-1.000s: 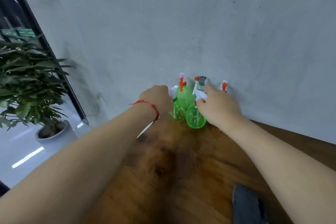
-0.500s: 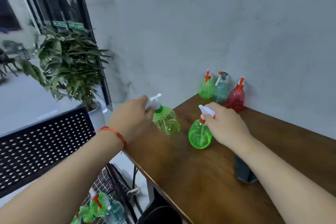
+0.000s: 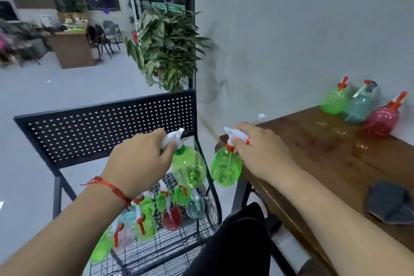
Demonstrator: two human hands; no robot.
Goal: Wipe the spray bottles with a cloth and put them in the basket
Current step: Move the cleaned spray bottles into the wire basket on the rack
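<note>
One green spray bottle [image 3: 189, 170] is gripped at its white trigger head by the curled fingers of the left hand [image 3: 139, 163]. A second green bottle [image 3: 225, 171] is gripped likewise by the right hand [image 3: 262, 152]. Both are held in the air, with the wire basket [image 3: 170, 251] (several bottles inside) below at 7 o'clock. The grey cloth [image 3: 391, 205] lies on the table [image 3: 324, 163] at 4 o'clock.

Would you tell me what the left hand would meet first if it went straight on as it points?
Likely the black perforated panel, near its right edge; the left hand grips a green spray bottle. Depth is unclear.
</note>
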